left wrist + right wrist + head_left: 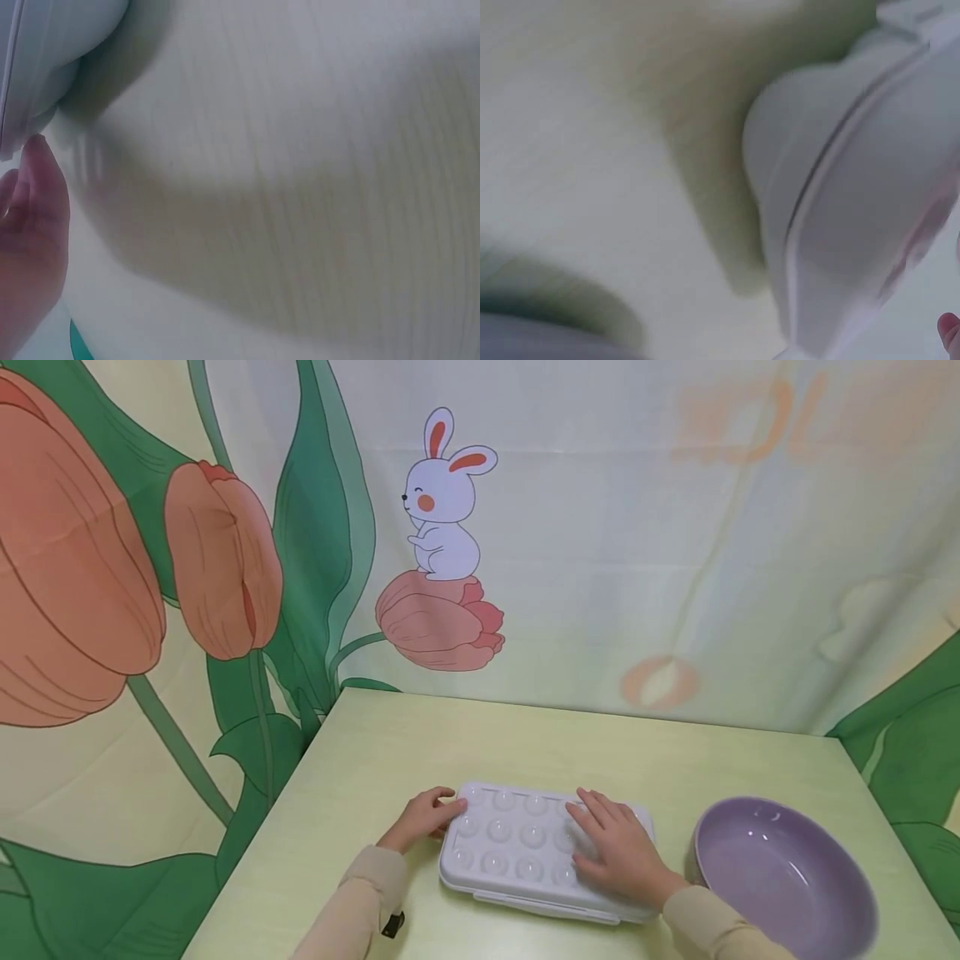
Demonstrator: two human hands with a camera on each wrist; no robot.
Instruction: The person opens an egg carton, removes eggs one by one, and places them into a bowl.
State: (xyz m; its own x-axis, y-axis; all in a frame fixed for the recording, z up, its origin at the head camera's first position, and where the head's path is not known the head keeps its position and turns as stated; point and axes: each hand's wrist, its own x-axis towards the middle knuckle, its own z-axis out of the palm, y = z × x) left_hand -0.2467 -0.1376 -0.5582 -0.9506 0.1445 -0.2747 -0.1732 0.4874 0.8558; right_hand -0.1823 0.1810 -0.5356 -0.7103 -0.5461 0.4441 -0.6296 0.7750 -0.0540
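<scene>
A white plastic egg box [517,843] lies on the table, its closed lid covered in rows of rounded, see-through bumps. At its left end, my left hand [422,820] grips the edge, thumb over the top and the other fingers bent at the side. The left wrist view catches a fingertip right under the rim of the egg box [45,52]. Flat across the right part of the lid rests my right hand [618,852], fingers spread and nearly straight. The seam between lid and base of the egg box [832,172] runs along its side in the right wrist view.
To the right of the egg box stands a large purple bowl [783,877], close to my right sleeve. Behind the pale wooden table [570,735] hangs a cloth [585,527] printed with tulips and a rabbit.
</scene>
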